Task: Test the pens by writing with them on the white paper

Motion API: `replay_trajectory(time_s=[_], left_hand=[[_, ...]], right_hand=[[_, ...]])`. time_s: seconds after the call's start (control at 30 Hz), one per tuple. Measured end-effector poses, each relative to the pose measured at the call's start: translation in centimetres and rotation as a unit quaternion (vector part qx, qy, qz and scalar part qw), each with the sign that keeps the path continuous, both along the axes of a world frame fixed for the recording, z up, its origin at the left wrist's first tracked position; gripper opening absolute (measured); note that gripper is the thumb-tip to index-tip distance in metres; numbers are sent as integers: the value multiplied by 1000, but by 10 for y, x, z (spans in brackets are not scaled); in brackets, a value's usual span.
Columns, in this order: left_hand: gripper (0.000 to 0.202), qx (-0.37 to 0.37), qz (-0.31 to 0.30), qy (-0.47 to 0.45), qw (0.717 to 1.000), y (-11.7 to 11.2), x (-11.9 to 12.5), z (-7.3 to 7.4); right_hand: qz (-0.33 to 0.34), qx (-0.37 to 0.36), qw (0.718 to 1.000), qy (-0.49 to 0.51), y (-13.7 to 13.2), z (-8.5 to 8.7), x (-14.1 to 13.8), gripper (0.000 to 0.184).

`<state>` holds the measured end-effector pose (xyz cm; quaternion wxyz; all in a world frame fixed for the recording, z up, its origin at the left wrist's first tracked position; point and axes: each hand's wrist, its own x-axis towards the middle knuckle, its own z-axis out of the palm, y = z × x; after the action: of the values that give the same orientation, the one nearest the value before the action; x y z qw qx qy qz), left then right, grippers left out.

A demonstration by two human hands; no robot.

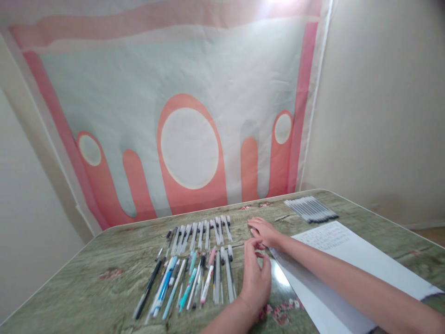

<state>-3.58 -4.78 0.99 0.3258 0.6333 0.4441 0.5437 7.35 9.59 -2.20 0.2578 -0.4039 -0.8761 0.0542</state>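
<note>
My left hand (256, 276) is over the table just right of the pens, fingers curved and thumb apart, with nothing visible in it. Farther back, my right hand (266, 232) reaches across the paper with fingers stretched out low over the tabletop, holding nothing that I can see. Nearest the left hand are clear-barrelled pens (228, 276). Left of them lies a row of mixed pens, among them a blue and white pen (165, 285), a teal pen (188, 290) and a pink and white pen (206, 284). Behind these is a row of whitish translucent pen parts (200, 234).
White paper sheets (333, 264) with faint writing lie under my right forearm. A neat bundle of slim clear sticks with dark ends (311, 208) rests at the back right. The table (114, 287) has a marbled green cover and meets a printed hanging cloth (194, 195) behind.
</note>
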Motion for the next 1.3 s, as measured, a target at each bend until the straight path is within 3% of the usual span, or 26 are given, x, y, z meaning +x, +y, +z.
replay_trajectory(time_s=[0.13, 0.27, 0.37, 0.43, 0.6, 0.77, 0.83, 1.0, 1.1, 1.23, 1.3], left_hand=[[34, -30, 8, 27, 999, 8, 2, -4], [36, -87, 29, 76, 993, 22, 7, -4], [36, -100, 29, 148, 983, 34, 9, 1], [33, -64, 34, 204, 976, 42, 9, 6], [24, -58, 106, 295, 948, 56, 13, 7], [29, -117, 108, 437, 885, 58, 20, 5], [29, -126, 109, 451, 877, 58, 19, 6], [28, -133, 116, 420, 890, 61, 13, 4], [32, -130, 130, 362, 914, 62, 8, -1], [47, -80, 136, 200, 967, 67, 2, -11], [45, -74, 119, 98, 985, 73, 2, -16]], right_hand=[[-9, 11, 1000, 25, -5, 0, 13, 32], [-7, 5, 998, 63, -7, 11, 17, 31], [-67, -20, 993, 97, -6, 23, 26, 29], [-122, -47, 986, 105, -6, 29, 34, 26], [-167, -99, 978, 72, -24, 25, 48, 17], [-188, -114, 975, -16, -45, 21, 45, 15], [-196, -102, 975, -30, -48, 22, 43, 16], [-208, -81, 974, -42, -47, 20, 42, 16], [-213, -76, 973, -47, -47, 19, 42, 15], [-221, -67, 971, -54, -48, 17, 41, 15], [-218, -57, 973, -49, -47, 15, 42, 16]])
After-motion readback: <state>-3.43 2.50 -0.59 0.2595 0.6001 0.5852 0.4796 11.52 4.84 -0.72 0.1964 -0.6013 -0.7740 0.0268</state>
